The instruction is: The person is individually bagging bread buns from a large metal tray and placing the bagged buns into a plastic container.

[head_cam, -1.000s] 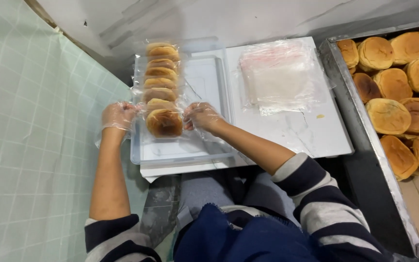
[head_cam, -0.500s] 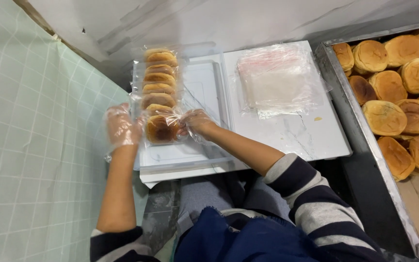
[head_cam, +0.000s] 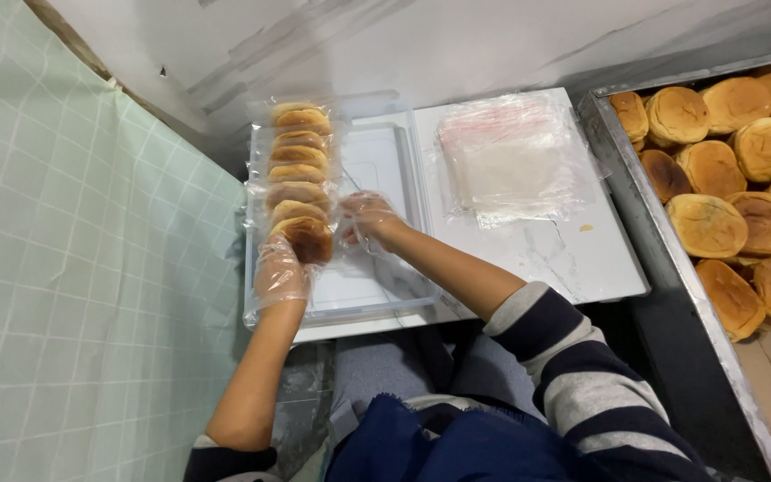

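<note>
**Gloved hands steady a row of wrapped buns on a white tray**

A seated person in a striped sweater leans over a white bench (head_cam: pixel 582 259), both hands in thin clear plastic gloves. The left hand (head_cam: pixel 280 272) grips the near end of a row of wrapped buns (head_cam: pixel 298 174), its fingers closed around the nearest, darkest bun. The right hand (head_cam: pixel 366 217) presses against the row's right side, fingers curled on the wrapping. The row runs straight away from the person, its long axis pointing toward the wall, and lies along the left side of a shallow white tray (head_cam: pixel 385 170). The buns are round, golden brown and overlapped like shingles under glossy film. Farther right on the bench lies a stack of empty clear bags (head_cam: pixel 510 161). Beyond the bench edge, a metal tray (head_cam: pixel 635 178) holds loose buns (head_cam: pixel 725 223), unwrapped and packed closely.
</note>
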